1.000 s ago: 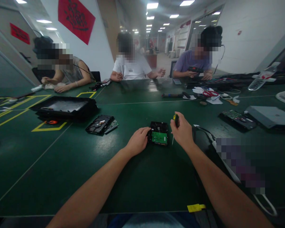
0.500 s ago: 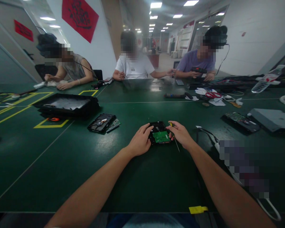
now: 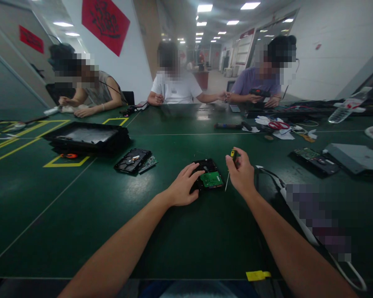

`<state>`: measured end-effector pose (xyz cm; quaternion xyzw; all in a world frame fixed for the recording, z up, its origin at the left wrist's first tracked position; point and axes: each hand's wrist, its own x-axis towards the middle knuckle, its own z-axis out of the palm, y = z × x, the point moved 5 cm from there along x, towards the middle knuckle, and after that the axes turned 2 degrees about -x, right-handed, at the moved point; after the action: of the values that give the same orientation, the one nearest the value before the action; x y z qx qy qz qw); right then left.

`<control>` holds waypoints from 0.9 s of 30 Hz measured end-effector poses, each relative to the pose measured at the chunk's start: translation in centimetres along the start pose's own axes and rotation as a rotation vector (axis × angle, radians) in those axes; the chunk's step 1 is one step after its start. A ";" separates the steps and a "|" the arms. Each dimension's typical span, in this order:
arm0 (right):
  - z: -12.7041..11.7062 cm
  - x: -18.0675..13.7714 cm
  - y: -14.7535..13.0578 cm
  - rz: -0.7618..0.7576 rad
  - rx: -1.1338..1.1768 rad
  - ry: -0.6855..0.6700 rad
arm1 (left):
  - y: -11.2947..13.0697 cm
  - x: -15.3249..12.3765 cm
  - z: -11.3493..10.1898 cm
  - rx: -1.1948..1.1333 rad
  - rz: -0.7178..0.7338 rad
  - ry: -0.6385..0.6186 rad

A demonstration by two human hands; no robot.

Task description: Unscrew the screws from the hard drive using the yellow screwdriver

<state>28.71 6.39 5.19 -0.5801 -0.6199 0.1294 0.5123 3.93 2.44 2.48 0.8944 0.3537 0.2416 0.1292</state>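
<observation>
A black hard drive (image 3: 209,166) lies on the green table in front of me, its green circuit board (image 3: 211,179) facing up. My left hand (image 3: 184,184) rests at the drive's left side, fingers spread, with the fingertips lying over its upper face. Just right of the drive, my right hand (image 3: 241,171) is closed around a yellow and black screwdriver (image 3: 233,155). The screwdriver's thin shaft points down beside the drive, apart from it. Farther left lies another black drive (image 3: 133,160) with a loose circuit board (image 3: 148,164) against it.
A black open tray (image 3: 88,134) stands at the left. On the right are another hard drive (image 3: 314,160), a grey metal box (image 3: 357,157) and a white power strip (image 3: 301,215). Red scissors (image 3: 279,125) and a plastic bottle (image 3: 346,109) lie farther back. Three people sit across the table.
My right hand has moved up and away from the drive's right edge, turning the screwdriver more upright. My left hand's fingers have spread more across the drive.
</observation>
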 end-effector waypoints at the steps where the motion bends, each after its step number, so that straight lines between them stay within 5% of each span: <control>1: -0.2 -0.1 -0.4 -0.035 0.031 0.033 | 0.1 0.0 0.0 -0.001 0.013 -0.006; 11: 0.8 -1.3 -2.3 -0.227 0.207 -0.034 | 1.6 0.6 0.6 0.100 0.106 0.048; 27: 2.3 -1.7 -2.2 -0.308 0.191 -0.091 | 1.9 1.0 0.8 0.156 0.098 0.135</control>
<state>25.34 5.30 5.01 -0.4205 -0.7089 0.1337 0.5503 6.07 1.78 2.89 0.8997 0.3352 0.2788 0.0234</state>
